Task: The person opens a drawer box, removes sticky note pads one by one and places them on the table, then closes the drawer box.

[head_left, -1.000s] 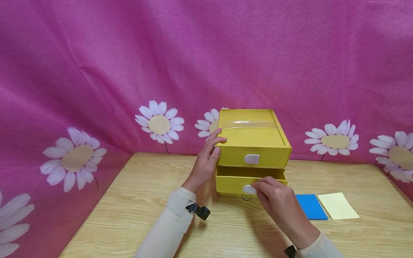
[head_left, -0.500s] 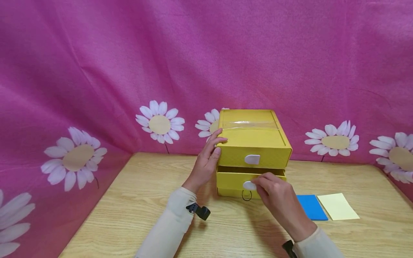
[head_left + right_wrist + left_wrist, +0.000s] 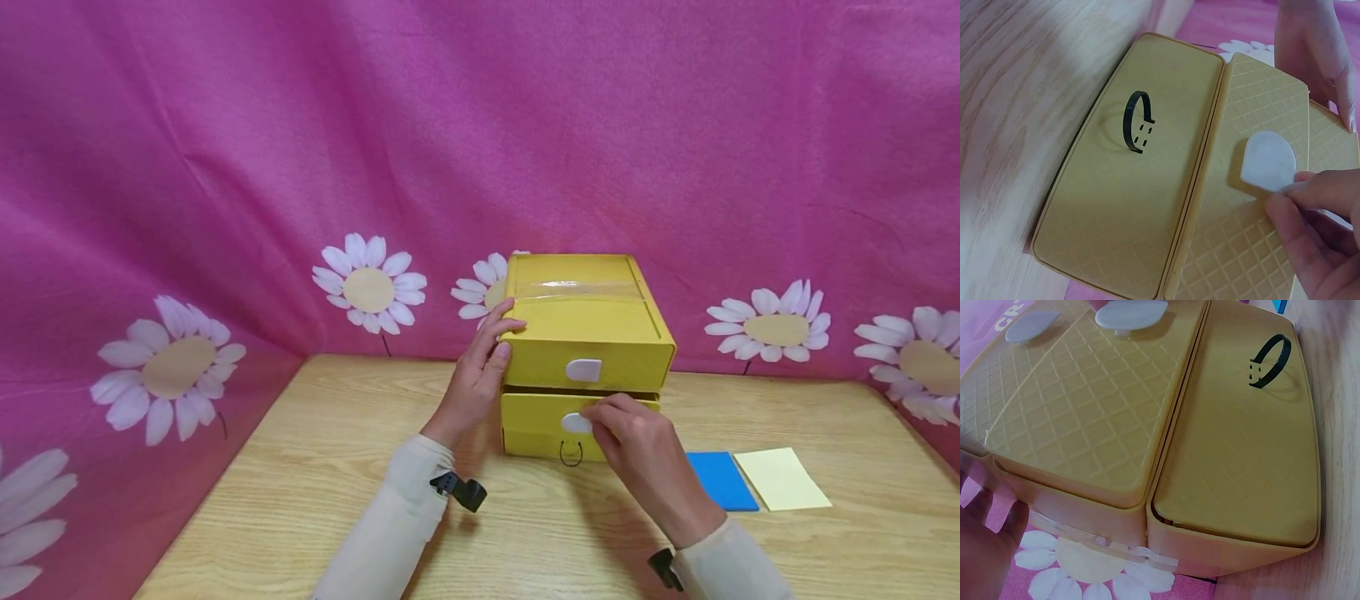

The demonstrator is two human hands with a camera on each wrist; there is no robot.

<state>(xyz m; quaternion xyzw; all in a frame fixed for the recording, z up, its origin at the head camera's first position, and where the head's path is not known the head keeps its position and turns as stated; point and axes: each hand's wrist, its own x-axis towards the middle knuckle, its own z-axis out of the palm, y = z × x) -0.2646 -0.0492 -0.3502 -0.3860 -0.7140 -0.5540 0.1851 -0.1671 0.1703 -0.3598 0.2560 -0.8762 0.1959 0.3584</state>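
A yellow drawer box [image 3: 585, 321] stands on the table, with clear tape across its top. My left hand [image 3: 474, 385] rests against its upper left side, fingers reaching to the top edge. My right hand [image 3: 641, 454] pinches the white knob [image 3: 1269, 161] of the middle drawer [image 3: 536, 412] between thumb and fingers. That drawer stands slightly out, with a narrow dark gap above its front. The top drawer [image 3: 525, 367] is closed and bears its own white knob [image 3: 583, 370]. Below, the bottom drawer [image 3: 1235, 450] has a black loop handle [image 3: 1280, 359] and sits flush.
Right of the box lie a blue square pad [image 3: 723, 481] and a pale yellow paper pad [image 3: 782, 478], side by side on the wooden table [image 3: 300, 467]. A pink cloth [image 3: 600, 125] with white flowers hangs behind and to the left.
The middle drawer has slid inward, away from me, with my right hand moving along on its knob. Its opening has narrowed to a slit. My left hand stays in place.
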